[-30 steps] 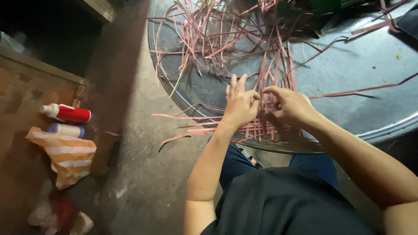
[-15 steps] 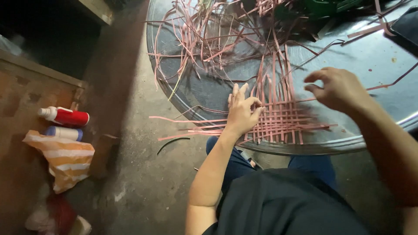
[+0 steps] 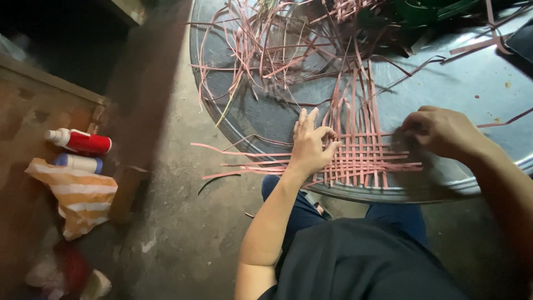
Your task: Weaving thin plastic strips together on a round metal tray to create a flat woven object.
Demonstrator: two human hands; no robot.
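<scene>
So far only a small square of woven mat [image 3: 361, 158] under the flat, spread-fingered left hand [image 3: 310, 145], right hand [image 3: 441, 130] pinching one pink strip [image 3: 408, 151], loose strips [image 3: 266, 50] unwoven.

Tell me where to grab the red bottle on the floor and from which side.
Grip the red bottle around its red body, coming down from above. It lies on its side with its white cap pointing left, so the round body is bare on top. A white and blue bottle lies close beside it, which probably crowds a grip from that side.
</scene>
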